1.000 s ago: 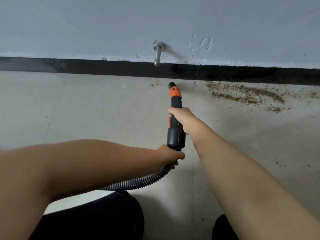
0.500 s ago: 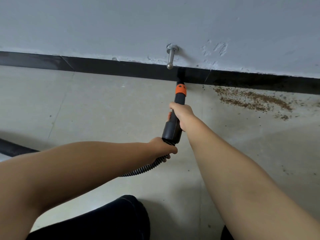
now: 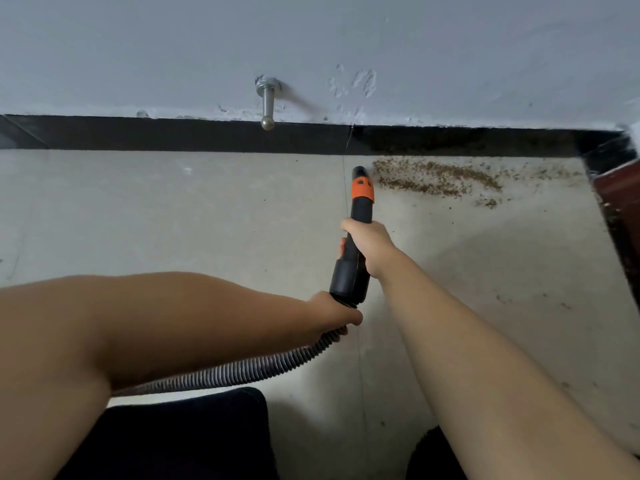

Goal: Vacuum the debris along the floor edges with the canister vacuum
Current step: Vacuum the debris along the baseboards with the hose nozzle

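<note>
Right hand: the right hand point(image 3: 367, 244) is wrapped around the black vacuum wand point(image 3: 356, 237) at mid-length, centre of the frame, fingers curled round it.
Left hand: the left hand point(image 3: 334, 311) grips the ribbed hose point(image 3: 242, 370) just below the wand's wide cuff, lower centre.
Wand: it points up the frame toward the wall, with an orange collar point(image 3: 362, 189) near the tip; the dark nozzle tip point(image 3: 359, 172) sits at the left end of the debris, close to the floor; contact cannot be told.
Debris: a brown granular patch point(image 3: 436, 180) lies on the floor in the upper right, just below the black skirting point(image 3: 173, 135), with scattered specks trailing right toward the corner.
Hose: it runs from the cuff down and left, passing under the left forearm to the lower left.
Floor: pale tiles point(image 3: 173, 220) with a thin joint line running down the frame near the wand.
Wall: light grey point(image 3: 450, 46) with chipped paint marks; a metal door stop point(image 3: 266, 102) juts from it, upper centre-left.
Right edge: a dark reddish panel point(image 3: 620, 202) stands at the corner.
Writing: no brand or label can be read on the wand.
Lower frame: dark clothed knees point(image 3: 180, 438) show at the bottom.
</note>
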Motion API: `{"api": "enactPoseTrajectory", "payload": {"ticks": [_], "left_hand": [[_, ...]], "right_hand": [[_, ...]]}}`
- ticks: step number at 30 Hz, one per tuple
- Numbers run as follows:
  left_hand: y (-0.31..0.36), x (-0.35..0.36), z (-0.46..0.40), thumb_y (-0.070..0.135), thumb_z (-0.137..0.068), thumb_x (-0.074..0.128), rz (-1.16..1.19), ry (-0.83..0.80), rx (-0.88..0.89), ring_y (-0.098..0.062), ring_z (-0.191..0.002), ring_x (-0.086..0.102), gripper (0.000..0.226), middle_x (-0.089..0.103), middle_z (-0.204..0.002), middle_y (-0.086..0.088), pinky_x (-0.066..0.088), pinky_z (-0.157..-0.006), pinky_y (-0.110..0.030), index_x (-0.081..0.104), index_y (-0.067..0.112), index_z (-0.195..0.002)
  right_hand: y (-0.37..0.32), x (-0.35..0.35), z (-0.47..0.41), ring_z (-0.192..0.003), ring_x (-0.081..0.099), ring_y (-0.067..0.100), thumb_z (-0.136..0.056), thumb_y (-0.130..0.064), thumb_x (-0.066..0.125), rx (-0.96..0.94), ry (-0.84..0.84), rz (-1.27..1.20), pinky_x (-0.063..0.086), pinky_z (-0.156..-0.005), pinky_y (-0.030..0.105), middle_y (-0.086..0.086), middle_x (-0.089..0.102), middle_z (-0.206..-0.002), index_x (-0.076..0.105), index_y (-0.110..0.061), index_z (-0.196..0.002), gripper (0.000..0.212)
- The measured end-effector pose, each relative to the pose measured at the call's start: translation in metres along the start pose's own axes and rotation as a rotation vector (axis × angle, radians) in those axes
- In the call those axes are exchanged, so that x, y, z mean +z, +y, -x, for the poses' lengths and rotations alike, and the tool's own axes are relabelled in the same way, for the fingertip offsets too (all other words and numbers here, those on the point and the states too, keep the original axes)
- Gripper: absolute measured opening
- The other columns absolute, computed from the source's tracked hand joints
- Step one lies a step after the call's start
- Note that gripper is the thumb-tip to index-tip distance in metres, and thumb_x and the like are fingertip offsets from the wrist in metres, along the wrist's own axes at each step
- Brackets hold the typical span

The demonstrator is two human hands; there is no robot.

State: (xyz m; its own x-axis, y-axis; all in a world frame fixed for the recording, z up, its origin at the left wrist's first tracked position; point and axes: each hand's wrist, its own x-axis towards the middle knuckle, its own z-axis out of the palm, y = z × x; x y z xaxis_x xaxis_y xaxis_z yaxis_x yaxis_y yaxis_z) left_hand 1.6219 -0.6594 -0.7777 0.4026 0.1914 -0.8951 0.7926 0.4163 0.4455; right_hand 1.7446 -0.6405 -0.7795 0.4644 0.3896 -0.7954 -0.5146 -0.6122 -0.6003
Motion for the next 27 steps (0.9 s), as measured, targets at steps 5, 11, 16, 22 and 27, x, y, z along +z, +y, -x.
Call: {"api": "enactPoseTrajectory", "payload": {"ticks": [5,11,16,22,27], "left_hand": [[-0.002,0.028,0.004,0.011,-0.083,0.063,-0.068,-0.079,-0.015,-0.015,-0.053,0.047,0.035,0.051,-0.067,-0.005,0.042,-0.05,-0.022,0.053,0.0,-0.114],[0.023,0.047,0.004,0.013,-0.083,0.064,-0.09,-0.135,0.029,-0.014,-0.054,0.048,0.028,0.052,-0.069,-0.004,0.043,-0.048,-0.02,0.051,0.005,-0.106],[0.03,0.068,-0.001,0.012,-0.082,0.064,-0.112,-0.085,0.03,-0.014,-0.054,0.048,0.035,0.052,-0.069,-0.004,0.044,-0.05,-0.021,0.052,0.003,-0.114],[0.017,0.101,0.007,0.013,-0.081,0.063,-0.092,-0.024,0.014,-0.013,-0.054,0.047,0.022,0.052,-0.069,-0.003,0.042,-0.048,-0.02,0.049,0.01,-0.098],[-0.023,0.097,0.033,0.015,-0.081,0.064,-0.066,0.042,-0.06,-0.013,-0.053,0.048,0.019,0.054,-0.069,-0.004,0.041,-0.046,-0.019,0.051,0.01,-0.094]], "right_hand": [[0.014,-0.031,0.012,-0.034,0.047,0.017,-0.084,-0.005,0.055,0.035,0.092,-0.035,0.044,-0.043,0.025,0.007,0.049,-0.052,0.044,-0.009,-0.081,0.012],[0.0,-0.068,0.008,-0.038,0.048,0.018,-0.084,-0.008,0.055,0.095,0.2,-0.085,0.045,-0.044,0.025,0.008,0.05,-0.057,0.044,-0.008,-0.083,0.012],[0.002,-0.091,0.005,-0.038,0.047,0.018,-0.084,-0.008,0.058,0.095,0.139,-0.142,0.046,-0.047,0.026,0.008,0.049,-0.058,0.044,-0.008,-0.084,0.014],[0.019,-0.109,0.015,-0.034,0.046,0.018,-0.083,-0.003,0.053,0.052,0.038,-0.105,0.045,-0.043,0.024,0.006,0.049,-0.047,0.045,-0.007,-0.078,0.01],[0.048,-0.078,0.038,-0.034,0.045,0.018,-0.083,-0.003,0.052,0.054,-0.113,-0.037,0.044,-0.043,0.025,0.005,0.049,-0.043,0.043,-0.008,-0.075,0.013]]}}
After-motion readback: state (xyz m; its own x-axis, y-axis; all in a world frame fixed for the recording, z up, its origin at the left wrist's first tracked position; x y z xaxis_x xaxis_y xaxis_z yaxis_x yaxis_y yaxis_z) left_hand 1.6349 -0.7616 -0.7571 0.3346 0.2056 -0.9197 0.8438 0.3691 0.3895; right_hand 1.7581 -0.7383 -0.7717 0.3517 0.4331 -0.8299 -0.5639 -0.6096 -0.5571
